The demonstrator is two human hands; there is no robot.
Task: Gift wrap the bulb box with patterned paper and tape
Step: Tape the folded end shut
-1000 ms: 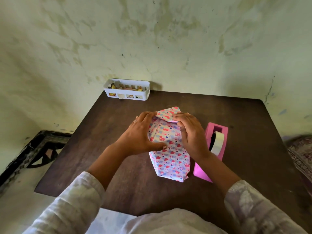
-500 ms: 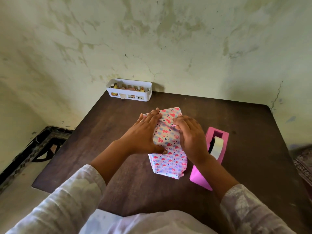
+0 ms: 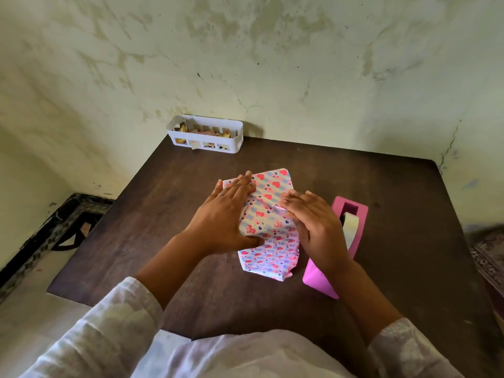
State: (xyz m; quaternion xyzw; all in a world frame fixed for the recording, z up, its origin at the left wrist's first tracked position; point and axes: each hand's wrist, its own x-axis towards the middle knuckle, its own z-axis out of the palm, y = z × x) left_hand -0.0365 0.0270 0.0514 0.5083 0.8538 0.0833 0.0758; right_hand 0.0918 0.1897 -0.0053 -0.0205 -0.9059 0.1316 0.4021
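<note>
A: Where is the box [image 3: 268,227], and how far along is the wrapping?

B: I am seeing it lying in the middle of the table [image 3: 395,268], fully covered by the patterned paper [image 3: 272,184]. I judge the body wrap done. The far end flap is sticking out flat and unfolded, and the near end is looking creased and loosely closed. I cannot tell whether any tape is on it yet.

A: And the hands?

B: The left hand [image 3: 226,216] is pressing flat on the left side of the parcel, fingers straight, thumb along the paper. The right hand [image 3: 313,222] is lying flat on the right side, fingers extended, grasping nothing. The tape dispenser [image 3: 351,227] is sitting just beside it. A white basket [image 3: 207,135] is standing at the far edge.
</note>
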